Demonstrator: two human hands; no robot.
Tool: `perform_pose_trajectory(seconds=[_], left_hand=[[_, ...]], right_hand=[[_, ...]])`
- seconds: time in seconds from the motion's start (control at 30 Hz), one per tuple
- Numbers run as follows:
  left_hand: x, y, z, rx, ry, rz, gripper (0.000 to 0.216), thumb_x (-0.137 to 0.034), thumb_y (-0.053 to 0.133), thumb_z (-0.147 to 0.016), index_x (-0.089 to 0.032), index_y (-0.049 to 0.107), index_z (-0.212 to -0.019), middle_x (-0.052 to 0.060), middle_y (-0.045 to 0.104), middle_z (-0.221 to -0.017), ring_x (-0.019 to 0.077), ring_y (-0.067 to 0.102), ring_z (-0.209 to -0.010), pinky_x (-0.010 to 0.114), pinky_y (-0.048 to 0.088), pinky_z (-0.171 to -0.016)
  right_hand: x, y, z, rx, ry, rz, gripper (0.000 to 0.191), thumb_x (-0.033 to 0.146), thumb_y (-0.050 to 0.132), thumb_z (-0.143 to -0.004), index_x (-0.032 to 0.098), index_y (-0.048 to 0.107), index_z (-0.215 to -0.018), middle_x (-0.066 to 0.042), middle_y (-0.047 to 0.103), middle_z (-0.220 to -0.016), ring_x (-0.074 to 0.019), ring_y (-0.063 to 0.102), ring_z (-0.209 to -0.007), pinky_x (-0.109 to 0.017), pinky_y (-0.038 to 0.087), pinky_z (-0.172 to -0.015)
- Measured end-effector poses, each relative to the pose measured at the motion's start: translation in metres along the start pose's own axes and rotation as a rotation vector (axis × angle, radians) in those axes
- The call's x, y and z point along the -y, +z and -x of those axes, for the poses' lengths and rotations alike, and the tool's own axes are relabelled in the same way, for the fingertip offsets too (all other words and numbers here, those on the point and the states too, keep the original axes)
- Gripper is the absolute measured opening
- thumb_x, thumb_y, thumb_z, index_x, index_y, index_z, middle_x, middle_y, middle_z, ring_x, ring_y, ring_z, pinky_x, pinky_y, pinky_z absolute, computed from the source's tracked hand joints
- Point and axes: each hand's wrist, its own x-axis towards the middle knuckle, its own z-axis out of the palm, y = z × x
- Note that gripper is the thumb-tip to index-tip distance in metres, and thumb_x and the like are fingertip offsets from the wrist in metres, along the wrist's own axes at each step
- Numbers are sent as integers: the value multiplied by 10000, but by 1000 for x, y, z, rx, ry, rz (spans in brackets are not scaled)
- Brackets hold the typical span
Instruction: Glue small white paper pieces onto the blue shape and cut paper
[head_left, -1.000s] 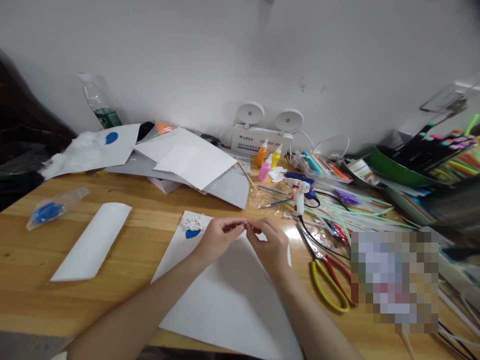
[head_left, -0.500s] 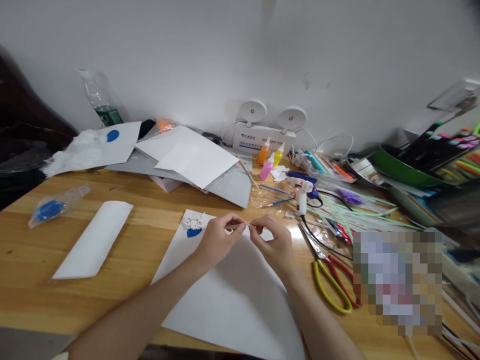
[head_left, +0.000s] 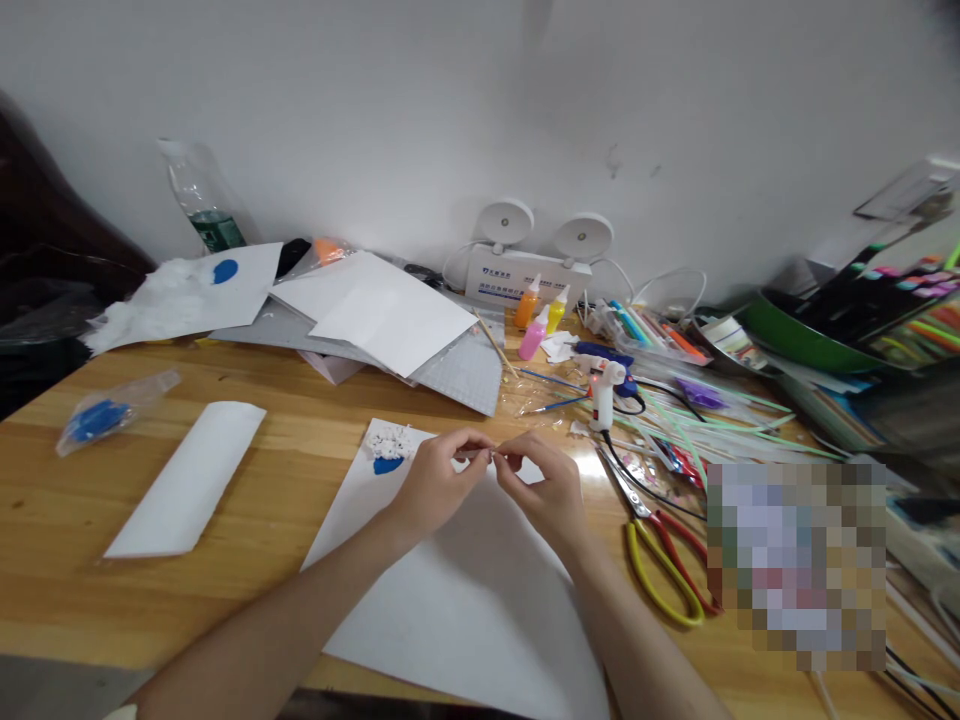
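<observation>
My left hand (head_left: 444,478) and my right hand (head_left: 541,484) meet fingertip to fingertip above a large white sheet (head_left: 450,610). Both are closed in a pinch. A small, thin, pale piece shows between the fingers of the left hand, but it is too small to name. What the right fingertips hold, if anything, is hidden. Just left of my left hand, at the sheet's far corner, lie a blue patch (head_left: 388,465) and a heap of white crumbs (head_left: 390,440) with dark specks.
Right of the sheet lie scissors (head_left: 641,515) with red and yellow handles. Behind them a white glue gun (head_left: 602,395) stands, its cord trailing right. A curved white paper (head_left: 187,480) and a bag of blue clay (head_left: 101,420) lie left. Stacked sheets (head_left: 397,310) lie at the back.
The right hand has shifted very slightly left, and the fingertips of both hands are closer together. Everything else stays where it was.
</observation>
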Motion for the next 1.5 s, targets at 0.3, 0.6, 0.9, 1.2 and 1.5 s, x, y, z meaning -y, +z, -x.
perform_pose_trajectory(seconds=[0.3, 0.6, 0.9, 1.2, 1.5], left_hand=[[1, -1, -2, -10, -68, 29, 156, -216, 509, -734, -162, 623, -824, 31, 667, -809, 142, 612, -760, 244, 470, -716], [1, -1, -2, 8, -105, 135, 199, -231, 520, -731, -150, 644, -863, 55, 677, -852, 157, 619, -791, 259, 478, -733], [1, -1, -2, 31, -104, 153, 217, -272, 526, -738, -152, 642, -878, 59, 670, -882, 166, 607, -823, 282, 469, -763], [1, -2, -3, -79, -46, 19, 144, -286, 540, -719, -158, 600, -748, 20, 637, -754, 133, 585, -727, 247, 464, -706], [-3, -1, -1, -46, -7, -20, 131, -224, 509, -733, -171, 611, -795, 22, 651, -793, 137, 587, -748, 254, 463, -719]], right_hand=[[-5, 3, 1, -72, -52, 67, 71, 141, 550, -731, 181, 608, -722, 0, 542, -604, -105, 494, -548, -229, 409, -521], [-7, 6, 2, -108, -77, 132, 125, 139, 519, -751, 175, 631, -792, -27, 581, -647, -116, 509, -564, -239, 428, -525], [-4, 8, 3, -184, -118, 178, 113, 121, 516, -741, 180, 612, -749, -18, 551, -607, -119, 511, -563, -243, 430, -534], [1, 1, 1, -65, -10, 53, 49, 151, 536, -726, 175, 566, -695, 4, 518, -603, -114, 492, -562, -239, 399, -543], [2, 1, 0, -29, -2, 8, 63, 141, 530, -728, 180, 579, -717, 1, 530, -607, -117, 498, -561, -246, 403, -542]])
